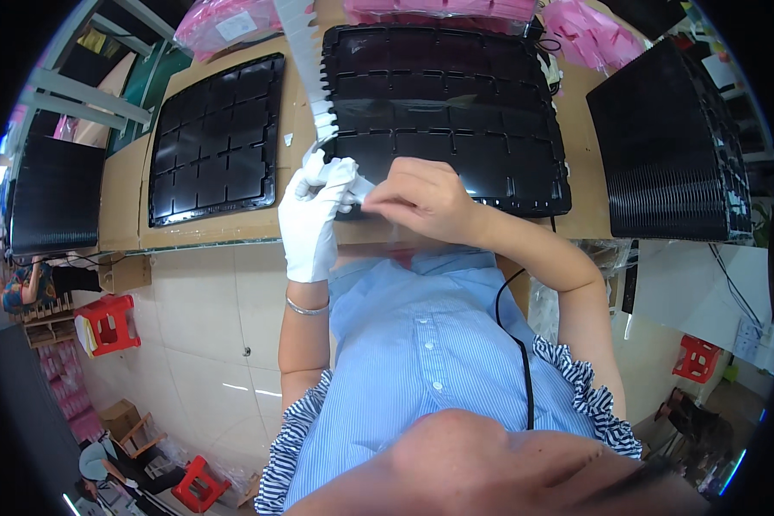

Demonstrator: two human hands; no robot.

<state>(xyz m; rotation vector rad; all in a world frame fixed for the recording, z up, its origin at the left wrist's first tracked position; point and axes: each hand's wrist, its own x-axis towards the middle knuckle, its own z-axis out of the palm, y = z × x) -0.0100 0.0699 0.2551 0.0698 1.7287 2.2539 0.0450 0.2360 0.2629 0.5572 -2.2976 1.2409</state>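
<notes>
My left hand (314, 211), in a white glove, is closed with bent fingers around the lower end of a long pale strip (305, 60). This strip has a notched edge and runs up along the left side of a large black compartment tray (447, 116). Bare and pinched, my right hand (426, 198) meets the left at the tray's near edge. Between the two hands shows a small whitish piece (360, 189), its far end in the right fingertips. Whether it belongs to the strip I cannot tell.
On the cardboard-covered table (125, 202) lies another black tray (219, 142) at left. Tall stacks of black trays stand at the right (662, 142) and far left (58, 193). Pink wrapped bundles (232, 24) line the back. A red stool (112, 325) and other people are beyond.
</notes>
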